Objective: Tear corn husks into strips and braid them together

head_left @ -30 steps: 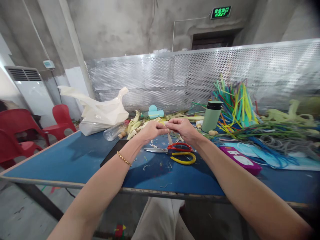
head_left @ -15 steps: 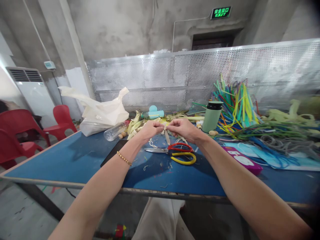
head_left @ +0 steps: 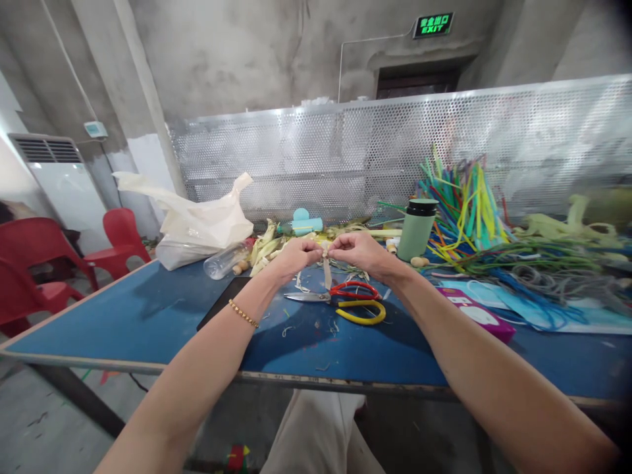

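My left hand (head_left: 297, 255) and my right hand (head_left: 363, 252) meet almost fingertip to fingertip over the middle of the table. Both are closed in a pinch on a pale strip of husk (head_left: 326, 271), whose flat end hangs down between them. Just below lies a pair of scissors (head_left: 353, 299) with one red and one yellow handle, blades to the left. Dried corn husks (head_left: 269, 245) lie in a heap behind and left of my left hand. The fine detail between my fingertips is too small to make out.
Left on the blue table (head_left: 162, 322) are a white plastic bag (head_left: 205, 227), a clear bottle (head_left: 224, 262) and a dark tablet-like slab (head_left: 222, 303). To the right stand a green tumbler (head_left: 417, 230), colourful strips (head_left: 469, 210), a purple packet (head_left: 476, 313) and tangled cords (head_left: 557, 283).
My right hand has straightened its fingers slightly at the strip, and the strip's hanging end now shows more plainly. The view has shifted a little; the things on the table lie as before.
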A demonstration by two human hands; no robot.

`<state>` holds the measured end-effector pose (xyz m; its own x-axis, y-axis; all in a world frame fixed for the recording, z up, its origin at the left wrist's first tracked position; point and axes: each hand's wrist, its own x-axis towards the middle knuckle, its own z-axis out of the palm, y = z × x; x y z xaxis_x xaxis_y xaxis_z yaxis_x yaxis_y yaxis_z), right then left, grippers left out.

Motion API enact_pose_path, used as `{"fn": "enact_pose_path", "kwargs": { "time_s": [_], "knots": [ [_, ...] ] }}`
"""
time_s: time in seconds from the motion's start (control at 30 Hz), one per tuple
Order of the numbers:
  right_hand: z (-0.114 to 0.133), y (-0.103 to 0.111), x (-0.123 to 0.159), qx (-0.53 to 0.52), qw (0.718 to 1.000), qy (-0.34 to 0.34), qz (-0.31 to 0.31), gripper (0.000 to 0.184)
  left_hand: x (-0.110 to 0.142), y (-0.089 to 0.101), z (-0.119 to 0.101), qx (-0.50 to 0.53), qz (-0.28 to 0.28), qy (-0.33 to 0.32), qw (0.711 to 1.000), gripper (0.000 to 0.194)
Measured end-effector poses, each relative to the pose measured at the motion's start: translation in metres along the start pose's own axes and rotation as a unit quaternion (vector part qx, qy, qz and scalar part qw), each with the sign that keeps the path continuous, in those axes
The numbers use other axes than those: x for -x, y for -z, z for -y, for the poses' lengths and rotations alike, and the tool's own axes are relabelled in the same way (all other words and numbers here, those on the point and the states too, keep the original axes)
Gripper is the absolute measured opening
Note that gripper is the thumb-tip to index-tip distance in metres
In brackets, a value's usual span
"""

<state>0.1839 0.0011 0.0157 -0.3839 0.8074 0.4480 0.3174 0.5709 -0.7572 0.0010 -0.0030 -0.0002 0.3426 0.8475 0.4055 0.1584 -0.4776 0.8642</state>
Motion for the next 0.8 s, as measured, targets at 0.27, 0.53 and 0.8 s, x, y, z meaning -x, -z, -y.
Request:
{"fn": "enact_pose_path", "kwargs": {
  "time_s": [0.27, 0.53, 0.8],
  "knots": [
    [-0.0051, 0.0006, -0.0022, 0.003, 1.000, 0.024, -0.009, 0.021, -0.0007, 0.0018, 0.0018, 0.090, 0.026, 0.001, 0.996, 0.022],
    [-0.0017, 0.0004, -0.0014, -0.009, 0.999, 0.025, -0.018, 0.024, -0.0011, 0.0024, 0.0012, 0.098, 0.028, -0.003, 0.995, 0.019],
    [0.0000, -0.0056, -0.0011, -0.085, 0.995, -0.041, -0.045, 0.036, 0.0004, 0.0026, 0.0009, 0.025, 0.026, -0.023, 0.999, 0.023]
  ]
}}
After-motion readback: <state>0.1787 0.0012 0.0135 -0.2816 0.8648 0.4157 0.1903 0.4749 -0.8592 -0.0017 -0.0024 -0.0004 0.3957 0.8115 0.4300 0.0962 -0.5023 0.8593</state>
